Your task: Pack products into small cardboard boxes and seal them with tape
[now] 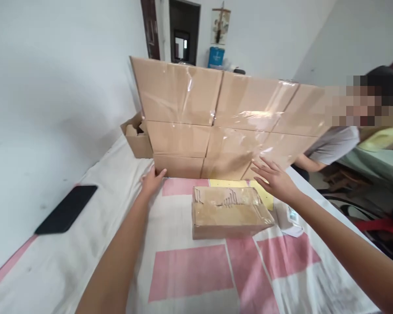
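Note:
A wall of taped brown cardboard boxes [216, 122] is stacked three rows high at the far side of the cloth-covered table [190, 270]. My left hand [152, 179] lies flat, fingers out, against the lower left corner of the stack. My right hand [275, 179] is open with fingers spread, just in front of the lower right boxes; I cannot tell if it touches them. A single taped cardboard box [227, 212] lies on the table between my two arms, touched by neither hand.
A black phone [67, 208] lies at the table's left edge near the wall. An open small carton [136, 137] stands left of the stack. A white tape dispenser [291, 218] sits by my right wrist. Another person [334, 144] leans in behind the stack on the right.

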A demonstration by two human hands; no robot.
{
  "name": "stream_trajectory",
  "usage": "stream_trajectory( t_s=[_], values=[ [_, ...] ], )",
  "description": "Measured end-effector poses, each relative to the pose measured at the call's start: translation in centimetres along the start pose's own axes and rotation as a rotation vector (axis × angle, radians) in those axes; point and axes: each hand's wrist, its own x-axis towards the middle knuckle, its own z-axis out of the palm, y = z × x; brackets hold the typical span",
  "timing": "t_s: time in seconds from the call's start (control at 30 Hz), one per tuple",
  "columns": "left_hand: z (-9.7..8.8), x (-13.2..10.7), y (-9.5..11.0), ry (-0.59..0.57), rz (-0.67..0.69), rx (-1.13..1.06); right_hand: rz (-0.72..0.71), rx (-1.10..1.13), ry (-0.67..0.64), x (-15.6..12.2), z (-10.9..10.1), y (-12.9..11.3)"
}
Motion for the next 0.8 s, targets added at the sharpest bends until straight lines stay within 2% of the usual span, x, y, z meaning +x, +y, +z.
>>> stream_trajectory(
  t_s=[0.07,0.17,0.33,0.47,0.53,0.6,0.67,0.8],
  values=[
    [0.8,0.8,0.0,0.001,-0.026,-0.033,-0.107,-0.141,-0.031,2.3,1.6,0.2],
    [2.1,1.5,0.4,0.04,-0.055,-0.077,-0.144,-0.252,-0.04,4.2,3.4,1.2],
    [3.0,1.5,1.0,0.139,-0.085,-0.091,-0.102,-0.285,-0.054,4.1,4.9,1.4],
    [2.0,0.7,0.5,0.231,-0.051,0.01,-0.004,-0.32,-0.092,3.7,5.3,0.2],
    [1.3,0.1,0.5,0.203,0.007,0.071,0.028,-0.3,-0.067,3.2,5.3,-0.5],
    [1.2,-0.6,0.9,0.122,0.066,0.111,0.054,-0.233,0.0,2.1,5.0,-1.4],
    [1.7,-1.2,1.8,0.078,0.085,0.164,0.099,-0.138,0.045,0.2,4.3,-2.4],
    [3.6,-2.0,3.7,0.105,0.034,0.229,0.222,-0.006,0.079,-4.9,2.4,-4.5]
  ],
)
